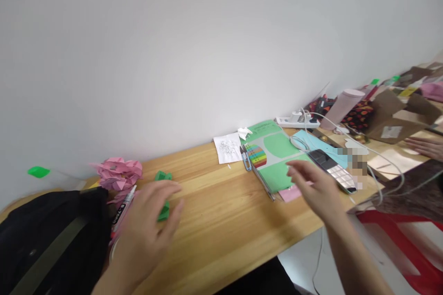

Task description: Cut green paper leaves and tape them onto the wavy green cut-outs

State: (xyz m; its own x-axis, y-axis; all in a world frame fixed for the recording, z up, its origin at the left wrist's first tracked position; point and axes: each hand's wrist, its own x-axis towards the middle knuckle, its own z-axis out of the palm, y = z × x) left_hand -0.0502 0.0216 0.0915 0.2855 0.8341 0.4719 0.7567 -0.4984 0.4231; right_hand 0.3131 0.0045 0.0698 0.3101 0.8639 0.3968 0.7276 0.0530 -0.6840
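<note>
My left hand [147, 221] hovers over the wooden table [221, 212] near its left end, fingers loosely curled and apart, right over a small green folded paper piece [163, 193]; it is blurred, and I cannot tell whether it touches the piece. My right hand [316, 189] reaches out with its fingers spread over the lower edge of a green paper pack [273, 156], beside a pink sheet [289, 193] and a phone [334, 170]. Nothing is in it.
A pink folded paper flower [119, 173], a marker [122, 205] and a black bag [51, 239] lie at the left. A white paper scrap [227, 147], clip [246, 160], power strip [297, 122], pink tumbler [341, 107], cardboard box [398, 117] and another person's hand [427, 146] lie to the right. A red stool [404, 249] stands below.
</note>
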